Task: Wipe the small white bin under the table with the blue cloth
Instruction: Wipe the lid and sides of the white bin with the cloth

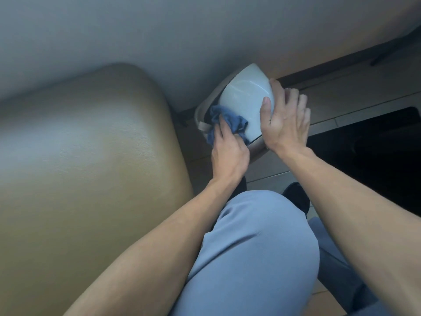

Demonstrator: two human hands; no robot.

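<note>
The small white bin (245, 99) stands on the floor just under the table's edge, with its rounded white lid tilted up. My left hand (227, 153) presses the crumpled blue cloth (227, 120) against the bin's left rim, below the lid. My right hand (284, 119) grips the right edge of the lid, thumb on the lid's top and fingers behind it. Most of the bin's body is hidden by my hands.
A tan padded seat (86, 156) fills the left side. The grey table (182, 42) overhangs at the top. My knee in blue trousers (255, 247) is below the hands. A dark opening (364, 156) lies at the right, over a tiled floor (337, 96).
</note>
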